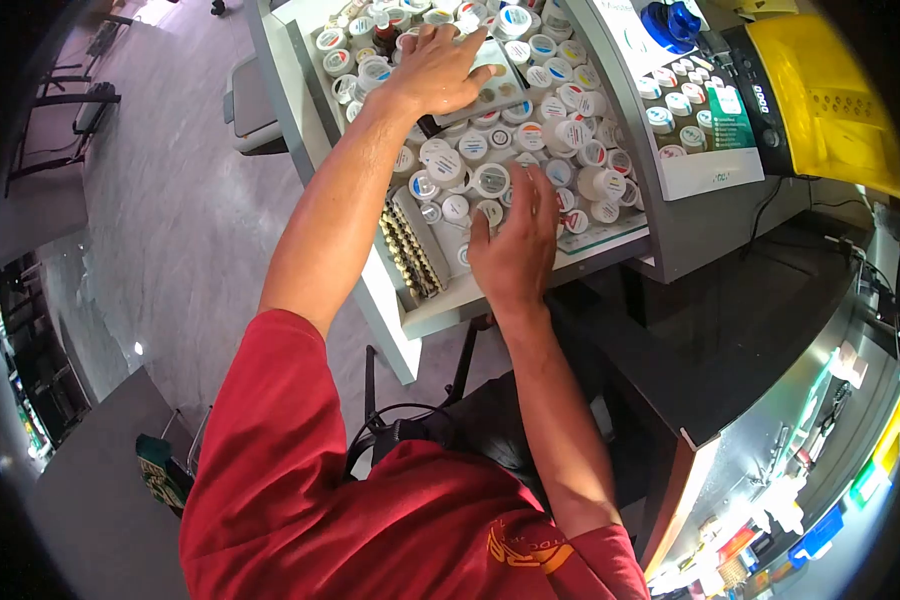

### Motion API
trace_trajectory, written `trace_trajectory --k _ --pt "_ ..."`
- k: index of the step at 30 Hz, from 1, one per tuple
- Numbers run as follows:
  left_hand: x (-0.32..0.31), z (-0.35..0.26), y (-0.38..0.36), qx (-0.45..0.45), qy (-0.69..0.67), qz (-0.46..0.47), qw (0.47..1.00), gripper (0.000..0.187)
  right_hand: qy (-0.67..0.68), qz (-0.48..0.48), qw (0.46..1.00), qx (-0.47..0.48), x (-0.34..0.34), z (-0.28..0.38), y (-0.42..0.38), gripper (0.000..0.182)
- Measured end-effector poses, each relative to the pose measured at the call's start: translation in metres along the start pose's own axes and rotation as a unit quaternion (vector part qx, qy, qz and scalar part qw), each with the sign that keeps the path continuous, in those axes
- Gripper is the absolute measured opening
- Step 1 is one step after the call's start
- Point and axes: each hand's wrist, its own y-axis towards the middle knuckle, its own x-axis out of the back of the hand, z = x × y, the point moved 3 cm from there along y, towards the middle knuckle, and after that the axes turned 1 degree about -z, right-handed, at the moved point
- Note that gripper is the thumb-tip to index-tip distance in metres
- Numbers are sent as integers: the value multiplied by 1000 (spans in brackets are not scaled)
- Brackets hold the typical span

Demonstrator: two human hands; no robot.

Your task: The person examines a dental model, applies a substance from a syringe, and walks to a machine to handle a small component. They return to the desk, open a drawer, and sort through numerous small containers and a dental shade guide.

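An open drawer (438, 312) in front of me is packed with small white round jars (472, 146), many with printed lids. Far in the drawer, my left hand (435, 75) lies with spread fingers over a flat, clear-topped case (498, 88) that rests on the jars. Round tan pieces show inside this case beside the thumb. Closer to me, my right hand (518, 245) hovers over the front rows of jars, fingers stretched and thumb apart, holding nothing. A clear-lidded jar (490, 180) is just beyond its fingertips.
Strips of small tooth-like pieces (410, 250) lie in the drawer's front left corner. Right of it are a box picturing jars (705, 125), a blue object (670, 25) and a yellow-hooded device (820, 100). A dark desktop (710, 330) extends at right, with a cluttered bench beyond.
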Motion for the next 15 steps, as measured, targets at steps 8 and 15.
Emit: trace_trajectory --k 8,15 --pt "-1 1 -1 -22 -23 -41 999 65 72 -32 989 -123 27 -21 15 46" --pt "3 1 0 -22 -17 -21 999 63 -85 55 991 -92 36 -39 10 48"
